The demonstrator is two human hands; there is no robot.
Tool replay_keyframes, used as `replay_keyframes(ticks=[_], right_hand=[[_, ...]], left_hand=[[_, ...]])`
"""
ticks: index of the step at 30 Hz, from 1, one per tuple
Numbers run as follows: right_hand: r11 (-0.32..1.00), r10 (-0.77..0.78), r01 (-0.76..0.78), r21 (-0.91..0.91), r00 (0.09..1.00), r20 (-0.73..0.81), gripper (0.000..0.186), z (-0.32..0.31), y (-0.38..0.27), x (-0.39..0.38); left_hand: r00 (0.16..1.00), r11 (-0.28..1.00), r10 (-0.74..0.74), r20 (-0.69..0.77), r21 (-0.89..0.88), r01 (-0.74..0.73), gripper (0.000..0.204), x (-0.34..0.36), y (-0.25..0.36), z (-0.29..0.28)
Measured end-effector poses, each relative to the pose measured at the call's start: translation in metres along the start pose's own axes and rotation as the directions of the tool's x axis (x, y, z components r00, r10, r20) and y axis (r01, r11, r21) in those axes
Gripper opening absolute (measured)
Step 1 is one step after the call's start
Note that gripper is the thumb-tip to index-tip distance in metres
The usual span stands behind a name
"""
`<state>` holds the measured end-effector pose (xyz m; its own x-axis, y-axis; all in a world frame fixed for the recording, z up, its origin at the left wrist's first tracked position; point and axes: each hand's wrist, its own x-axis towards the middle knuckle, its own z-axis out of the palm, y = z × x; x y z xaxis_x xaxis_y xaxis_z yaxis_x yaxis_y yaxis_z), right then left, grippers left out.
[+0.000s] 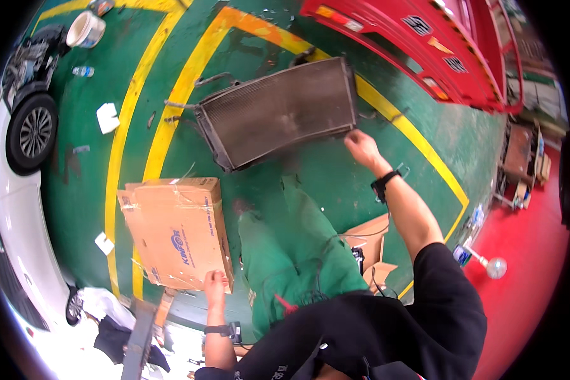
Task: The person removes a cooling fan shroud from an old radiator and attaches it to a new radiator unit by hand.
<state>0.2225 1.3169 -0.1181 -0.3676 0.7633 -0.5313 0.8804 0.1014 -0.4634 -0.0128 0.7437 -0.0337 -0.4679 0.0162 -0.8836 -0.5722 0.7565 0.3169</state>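
Where a green floor (69,215) spreads between a white car (19,209) at left and a red vehicle (386,38) at upper right, a dark finned radiator (282,114) sits toward the top middle, with a brown cardboard box (171,234) below and left of it. At the radiator's lower right corner is the right hand (363,149), fingers curled; the left hand (215,285), loosely bent, is at the box's near right corner — I cannot tell whether either one grips.

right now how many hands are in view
2: right hand by the radiator's lower right corner, left hand by the cardboard box's lower right corner.
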Motion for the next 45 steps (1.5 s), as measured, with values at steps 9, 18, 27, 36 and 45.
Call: replay_keyframes(ticks=[9,18,27,36,45], right_hand=[[0.794,-0.43,0.47,-0.385,0.883,0.191,0.039,0.166,-0.133,0.268],[0.535,-0.291,0.495,-0.685,0.869,0.401,0.057,0.297,-0.177,0.325],[0.551,-0.364,0.479,-0.683,0.875,0.32,0.041,0.291,-0.146,0.311],[0.632,-0.493,0.562,-0.533,0.823,0.283,0.035,0.272,-0.124,0.268],[0.665,-0.595,0.596,-0.449,0.787,0.164,0.034,0.278,-0.108,0.237]], left_hand=[[0.967,0.925,-0.096,0.238,-0.338,0.175,0.023,0.067,0.009,0.185],[0.944,0.681,-0.306,0.128,-0.663,0.31,0.016,0.078,-0.037,0.223],[0.934,0.692,-0.33,0.141,-0.637,0.34,0.014,0.078,-0.052,0.225],[0.925,0.72,-0.339,0.172,-0.586,0.372,0.015,0.08,-0.064,0.215],[0.923,0.736,-0.332,0.193,-0.56,0.381,0.016,0.092,-0.074,0.198]])
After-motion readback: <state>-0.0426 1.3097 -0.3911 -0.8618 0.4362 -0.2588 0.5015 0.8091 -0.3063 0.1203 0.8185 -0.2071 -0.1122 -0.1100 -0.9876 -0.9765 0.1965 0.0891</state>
